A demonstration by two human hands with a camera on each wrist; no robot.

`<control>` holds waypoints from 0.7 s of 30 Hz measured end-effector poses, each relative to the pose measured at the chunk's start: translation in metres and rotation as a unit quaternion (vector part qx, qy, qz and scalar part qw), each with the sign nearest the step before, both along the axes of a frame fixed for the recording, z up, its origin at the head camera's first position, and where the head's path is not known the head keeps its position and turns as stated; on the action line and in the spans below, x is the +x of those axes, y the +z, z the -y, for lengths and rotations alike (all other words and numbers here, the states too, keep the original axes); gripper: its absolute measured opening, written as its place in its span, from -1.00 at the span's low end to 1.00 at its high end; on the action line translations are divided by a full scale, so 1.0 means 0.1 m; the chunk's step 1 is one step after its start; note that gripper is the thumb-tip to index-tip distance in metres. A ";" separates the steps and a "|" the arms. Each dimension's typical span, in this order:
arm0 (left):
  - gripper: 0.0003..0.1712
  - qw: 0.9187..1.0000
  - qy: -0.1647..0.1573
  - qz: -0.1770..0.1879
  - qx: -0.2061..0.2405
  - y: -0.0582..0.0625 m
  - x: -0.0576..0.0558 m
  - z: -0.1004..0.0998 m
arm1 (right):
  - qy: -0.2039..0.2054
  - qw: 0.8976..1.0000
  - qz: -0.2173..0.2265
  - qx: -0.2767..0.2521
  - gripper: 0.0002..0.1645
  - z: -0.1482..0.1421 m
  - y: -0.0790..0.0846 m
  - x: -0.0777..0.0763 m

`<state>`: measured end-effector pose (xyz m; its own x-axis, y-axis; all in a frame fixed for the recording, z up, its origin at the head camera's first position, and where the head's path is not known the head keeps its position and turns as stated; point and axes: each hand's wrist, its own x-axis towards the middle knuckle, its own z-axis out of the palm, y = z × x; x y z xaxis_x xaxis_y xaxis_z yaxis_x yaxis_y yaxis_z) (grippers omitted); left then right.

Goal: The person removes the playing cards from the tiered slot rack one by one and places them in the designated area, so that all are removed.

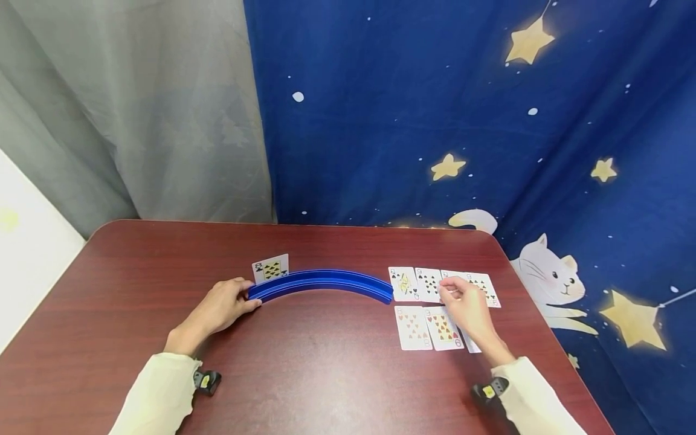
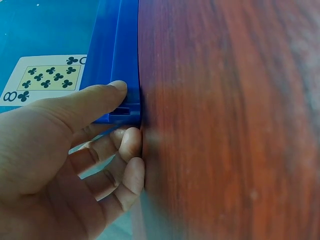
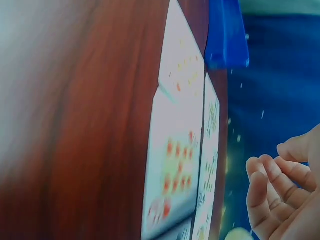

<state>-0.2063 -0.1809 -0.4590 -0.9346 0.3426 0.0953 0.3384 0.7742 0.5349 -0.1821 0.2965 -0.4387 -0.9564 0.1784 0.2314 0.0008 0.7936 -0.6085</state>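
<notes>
My left hand holds the left end of a blue curved card holder, its thumb laid on the blue plastic in the left wrist view. An eight of clubs stands in the holder close to that hand. Over the playing cards at the right hovers my right hand, with loosely curled fingers and nothing visible between them. It partly covers the cards beneath it. Below the holder's right end, a red-heart card lies beside another heart card.
Behind the heart cards runs a second row with a face card, a spade card and a black-suited card at the right. All lie on a dark red wooden table. Grey and blue curtains hang behind its far edge.
</notes>
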 end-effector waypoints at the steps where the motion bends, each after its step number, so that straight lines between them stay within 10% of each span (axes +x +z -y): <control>1: -0.83 1.000 0.000 -0.001 0.000 0.00 0.00 0.00 | 0.003 1.000 0.000 -0.005 -0.87 0.06 0.00 -0.02; 13: -0.84 1.000 -0.004 -0.009 0.001 0.01 0.01 -0.01 | 0.075 0.995 -0.016 -0.070 -0.84 0.66 0.02 -0.18; 21: -0.86 1.000 -0.002 -0.011 -0.001 0.00 0.00 -0.02 | 0.134 0.971 0.010 -0.198 -0.82 1.05 0.07 -0.27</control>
